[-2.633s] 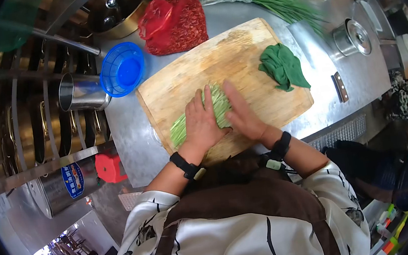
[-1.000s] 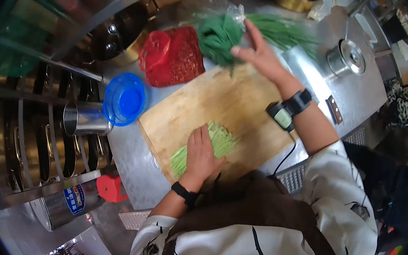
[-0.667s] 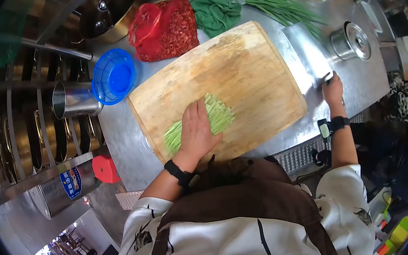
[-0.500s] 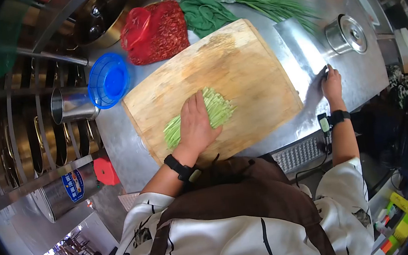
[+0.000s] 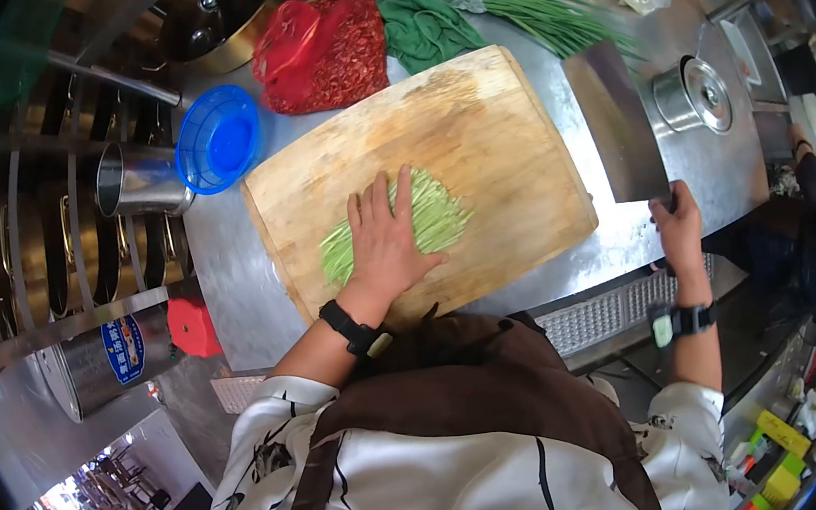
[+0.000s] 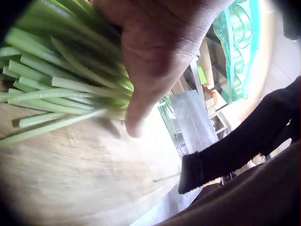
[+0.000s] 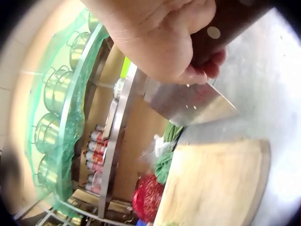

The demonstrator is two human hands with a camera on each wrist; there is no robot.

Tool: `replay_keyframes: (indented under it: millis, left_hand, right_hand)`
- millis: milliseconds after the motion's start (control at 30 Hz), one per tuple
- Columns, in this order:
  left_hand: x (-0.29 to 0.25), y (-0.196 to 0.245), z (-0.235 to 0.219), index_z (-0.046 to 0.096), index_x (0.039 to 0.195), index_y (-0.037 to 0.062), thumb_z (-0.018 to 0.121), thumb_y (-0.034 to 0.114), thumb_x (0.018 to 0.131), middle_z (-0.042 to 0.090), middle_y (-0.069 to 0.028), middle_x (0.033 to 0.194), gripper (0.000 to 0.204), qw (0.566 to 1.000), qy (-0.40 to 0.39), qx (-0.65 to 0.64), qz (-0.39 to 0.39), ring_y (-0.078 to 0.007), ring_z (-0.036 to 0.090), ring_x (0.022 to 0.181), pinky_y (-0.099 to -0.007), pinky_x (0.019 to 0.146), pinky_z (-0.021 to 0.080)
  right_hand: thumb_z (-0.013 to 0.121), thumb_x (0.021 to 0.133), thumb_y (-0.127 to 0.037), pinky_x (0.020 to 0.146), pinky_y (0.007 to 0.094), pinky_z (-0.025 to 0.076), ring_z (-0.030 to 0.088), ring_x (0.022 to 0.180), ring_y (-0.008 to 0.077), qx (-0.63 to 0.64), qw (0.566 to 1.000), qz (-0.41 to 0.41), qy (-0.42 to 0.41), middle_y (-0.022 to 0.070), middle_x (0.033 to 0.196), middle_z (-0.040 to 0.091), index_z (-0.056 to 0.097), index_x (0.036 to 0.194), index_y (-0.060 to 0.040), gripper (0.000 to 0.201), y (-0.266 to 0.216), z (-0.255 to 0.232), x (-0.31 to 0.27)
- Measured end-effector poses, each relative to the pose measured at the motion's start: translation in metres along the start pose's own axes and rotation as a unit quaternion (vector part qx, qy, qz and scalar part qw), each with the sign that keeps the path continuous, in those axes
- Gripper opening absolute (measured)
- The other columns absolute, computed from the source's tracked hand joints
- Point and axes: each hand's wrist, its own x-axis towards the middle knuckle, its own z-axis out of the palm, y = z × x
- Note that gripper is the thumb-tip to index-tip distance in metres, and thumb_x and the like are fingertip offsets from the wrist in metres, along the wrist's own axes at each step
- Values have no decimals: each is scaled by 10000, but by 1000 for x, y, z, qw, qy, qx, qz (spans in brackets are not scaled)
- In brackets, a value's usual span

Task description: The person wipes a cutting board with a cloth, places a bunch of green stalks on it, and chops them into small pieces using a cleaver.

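Fingers [image 5: 404, 193] of the left hand [image 5: 386, 242] lie straight and spread apart over the pale green stalks [image 5: 436, 214], which form a bundle on the near left part of the wooden board [image 5: 508, 163]. From the left wrist I see blunt stalk ends jutting out near the thumb. The right hand [image 5: 678, 224] has its fingers clamped on the brown handle of the cleaver [image 5: 617, 120], to the right of the board. I make out a few pale specks on its blade; whether the blade touches the steel worktop [image 5: 238, 305], I cannot tell. Farther right stands 1 lidded metal pot [image 5: 697, 93]. Along the board's far side I have 3 things: the green cloth [image 5: 428, 29], the red bag [image 5: 331, 62] just beside it, and the long green stems [image 5: 551, 12] in clear plastic. The blue basket [image 5: 218, 141] sits near the board's far left corner.
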Motion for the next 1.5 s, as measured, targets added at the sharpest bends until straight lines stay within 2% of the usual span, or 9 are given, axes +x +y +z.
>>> replay_keyframes:
  millis: [200,333,400,567,933,1067,1200,1267,1500]
  left_hand:
    - [-11,-7,-1,156,1521,-1,896,496,536,299,-294,1474,1329,999,-21,22,-12,-442,270,1396,-573,1158,154]
    - [-15,-11,3,150,1520,-15,890,495,546,298,-297,1474,1325,1000,-26,14,-8,-440,274,1393,-574,1157,146]
    - [-16,-12,5,161,1511,-30,882,482,562,298,-297,1475,1297,1000,-13,19,2,-436,279,1388,-570,1154,154]
    - [-15,-13,12,182,1487,-71,875,462,571,323,-290,1453,1266,1000,-19,6,-15,-427,313,1356,-548,1139,198]
    - [-16,-22,22,264,1420,-113,830,353,621,398,-278,1366,1085,999,14,-30,10,-410,382,1277,-493,1087,296]
    - [-15,-22,21,287,1401,-113,818,347,635,420,-271,1319,1040,1000,6,-8,13,-406,397,1246,-478,1076,308]
    - [-15,-22,19,303,1388,-103,823,355,628,430,-256,1286,1028,1000,13,-19,12,-398,402,1230,-471,1064,312]
    - [-14,-22,19,304,1386,-100,823,358,628,431,-252,1282,1026,1000,13,-15,13,-396,404,1225,-471,1061,314]
    - [-13,-24,14,255,1424,-90,865,404,604,407,-253,1327,1136,999,-15,-36,7,-411,367,1283,-479,1107,272]
  right_hand:
    - [659,879,5,612,244,468,551,695,71,119,991,-1,-60,17,803,618,601,1063,10,193,-66,59,-71]
    - [617,832,43,715,420,524,642,783,373,-40,987,-156,6,207,883,654,599,1089,-3,261,-91,101,-83]
    - [581,810,57,729,460,515,617,845,422,-89,967,-238,14,232,908,636,584,1111,4,306,-114,109,-89]
    - [545,804,57,717,444,521,618,830,382,-102,943,-311,-66,196,876,613,556,1088,21,286,-129,139,-125]
    - [554,808,44,733,456,517,611,847,399,-75,958,-275,-2,207,916,611,575,1065,9,260,-135,145,-130]
    - [578,826,-3,719,448,530,637,835,386,-75,952,-281,-98,224,942,642,572,1111,1,285,-137,142,-123]
    - [591,887,-111,663,474,519,640,717,409,-139,963,-164,-160,244,741,640,584,1029,21,194,-127,127,-92]
    - [595,880,-125,664,482,512,636,733,424,-53,948,-73,-304,253,745,635,591,1010,18,193,-126,122,-86]
    - [592,876,-127,656,506,506,629,724,440,-76,960,-140,-230,254,734,628,603,1017,-8,184,-132,132,-100]
